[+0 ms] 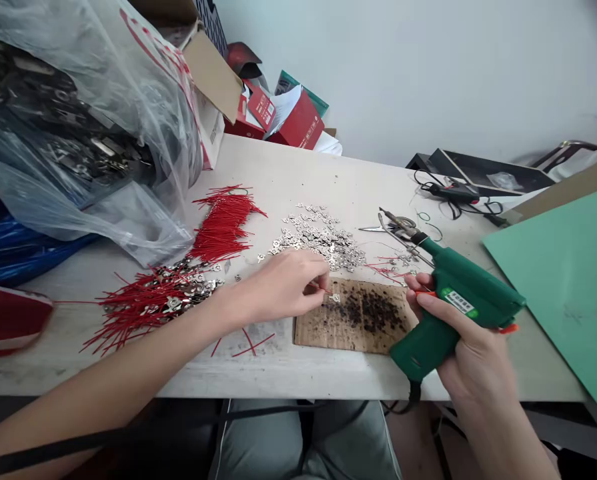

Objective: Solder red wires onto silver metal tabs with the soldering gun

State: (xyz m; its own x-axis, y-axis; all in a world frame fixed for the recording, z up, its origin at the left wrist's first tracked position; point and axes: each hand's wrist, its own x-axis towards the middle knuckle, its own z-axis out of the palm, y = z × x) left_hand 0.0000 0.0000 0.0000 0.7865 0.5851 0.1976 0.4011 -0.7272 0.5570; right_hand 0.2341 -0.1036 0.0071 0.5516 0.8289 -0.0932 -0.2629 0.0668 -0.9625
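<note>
My right hand [458,327] grips a green soldering gun [453,293] by its handle, a finger on the orange trigger, its metal tip [393,223] pointing up and left. My left hand [283,283] pinches a thin red wire [323,290] at the left edge of a scorched cardboard pad [358,317], where a small metal terminal [335,298] lies. A pile of small silver terminals [318,237] lies just beyond the pad. Bundles of red wires [223,223] sit to the left, and lower left is a heap of red wires with terminals attached [148,303].
A large plastic bag of metal parts [78,120] fills the left side. Scissors [378,229] lie behind the gun tip. A black tool with a cord [453,193] sits at the back right. A green sheet [568,280] covers the right. Red boxes [288,117] stand at the back.
</note>
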